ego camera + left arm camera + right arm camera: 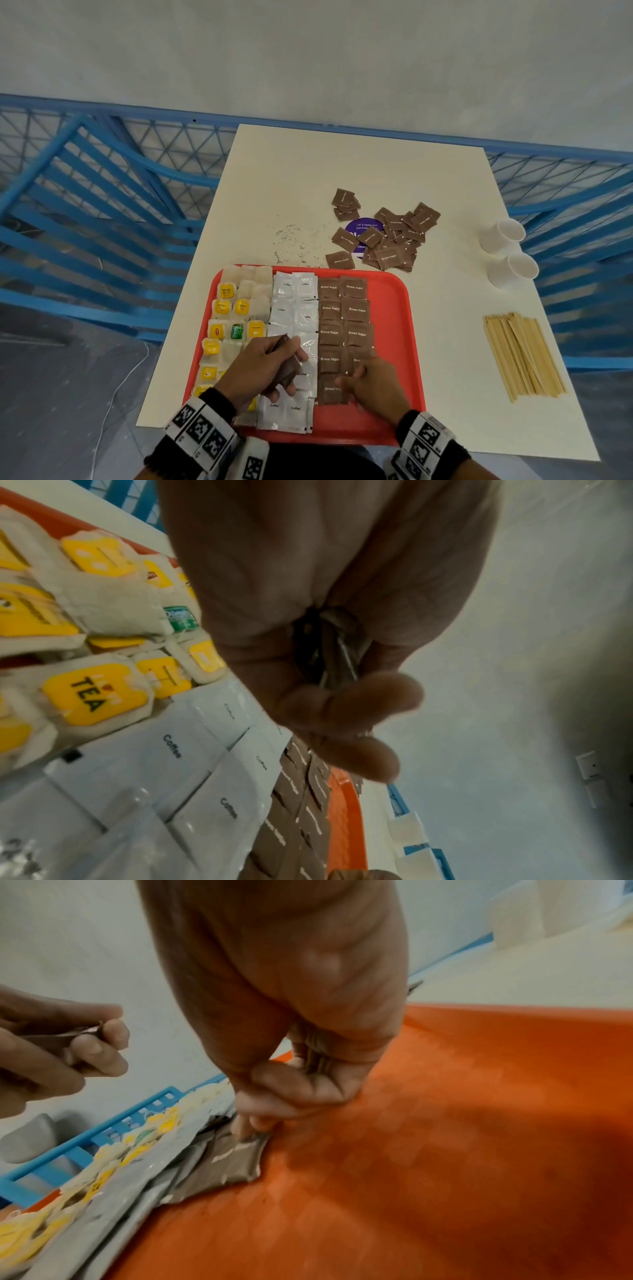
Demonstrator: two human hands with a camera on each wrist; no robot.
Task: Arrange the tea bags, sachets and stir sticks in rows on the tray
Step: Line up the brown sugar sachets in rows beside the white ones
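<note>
Left hand point(329, 631) holds brown sachets point(337, 653) in its grip above coffee sachets point(192, 772) and tea bags point(92, 693)

Cream-white square table point(342, 164) is sitting mid-frame in the head view, its far edge butting against a blue metal railing point(102, 113) with a triangular mesh panel running across the whole width. A pale grey plain wall point(308, 44) is filling the upper third of the frame under flat, even light, and blue slatted furniture point(85, 205), bench or chair I cannot tell, is angling down the left side. Grey floor point(51, 394) is showing at lower left with a thin white cable point(116, 387) trailing over it.
</note>
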